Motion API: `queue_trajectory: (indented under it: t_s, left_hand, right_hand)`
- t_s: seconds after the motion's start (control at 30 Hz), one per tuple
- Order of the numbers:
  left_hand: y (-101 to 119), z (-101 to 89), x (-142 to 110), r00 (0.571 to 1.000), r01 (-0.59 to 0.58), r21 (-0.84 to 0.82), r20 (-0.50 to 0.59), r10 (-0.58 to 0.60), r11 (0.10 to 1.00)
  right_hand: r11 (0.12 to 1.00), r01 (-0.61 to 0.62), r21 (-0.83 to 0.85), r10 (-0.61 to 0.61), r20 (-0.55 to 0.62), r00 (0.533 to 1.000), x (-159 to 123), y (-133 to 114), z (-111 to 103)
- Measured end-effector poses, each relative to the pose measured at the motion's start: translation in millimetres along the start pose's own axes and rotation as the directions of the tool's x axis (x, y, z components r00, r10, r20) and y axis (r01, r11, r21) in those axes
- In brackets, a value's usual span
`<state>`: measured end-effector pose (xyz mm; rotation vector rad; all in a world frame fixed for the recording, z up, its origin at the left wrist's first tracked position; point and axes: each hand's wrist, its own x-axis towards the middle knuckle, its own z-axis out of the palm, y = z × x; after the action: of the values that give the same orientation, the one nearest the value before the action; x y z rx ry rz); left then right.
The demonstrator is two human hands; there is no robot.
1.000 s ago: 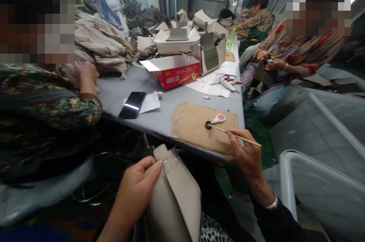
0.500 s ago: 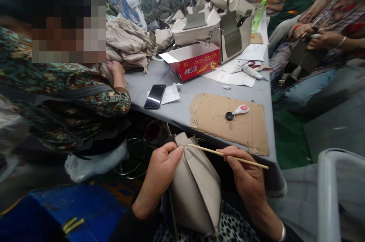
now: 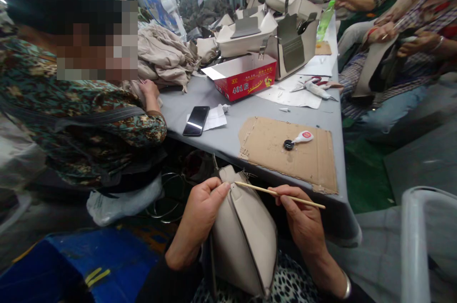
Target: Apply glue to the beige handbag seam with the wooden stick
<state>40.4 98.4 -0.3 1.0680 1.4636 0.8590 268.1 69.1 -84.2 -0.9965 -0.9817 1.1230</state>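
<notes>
A beige bag (image 3: pixel 246 241) with dark edges rests upright on my lap. My left hand (image 3: pixel 203 212) pinches its upper end between thumb and fingers. In my right hand (image 3: pixel 302 217) is a thin wooden stick (image 3: pixel 257 187), gripped between thumb and fingertips. The stick's tip meets the bag's top, close to my left thumb. On the table in front, a piece of cardboard (image 3: pixel 264 150) carries a small white glue bottle (image 3: pixel 304 136), whose nozzle reaches a round black cap (image 3: pixel 288 145).
The grey table (image 3: pixel 228 126) holds a phone (image 3: pixel 196 120), a red box (image 3: pixel 246 81), pliers (image 3: pixel 317 83) and several beige bags (image 3: pixel 246 38). A person (image 3: pixel 82 117) sits close on the left; others work at the right. A blue bin (image 3: pixel 103 260) stands at lower left, a grey metal rail (image 3: pixel 412 241) at right.
My right hand has shifted slightly left with the stick, whose tip stays at the bag's top. My left hand keeps its hold. At right, a co-worker has turned the piece in their hands.
</notes>
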Motion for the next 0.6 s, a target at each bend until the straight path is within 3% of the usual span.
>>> queue_trajectory:
  t_s: [0.23,0.6]
  left_hand:
    - [3.9,-2.2,-0.7,0.999,0.045,-0.083,0.011,-0.044,0.996]
    - [1.6,-5.1,2.0,0.996,0.087,-0.189,0.009,-0.087,0.978]
  right_hand:
    - [0.991,-0.068,0.112,0.07,-0.014,0.997,-0.9,7.5,8.9]
    - [0.996,-0.028,0.083,0.028,0.0,1.0,-1.3,9.2,12.5]
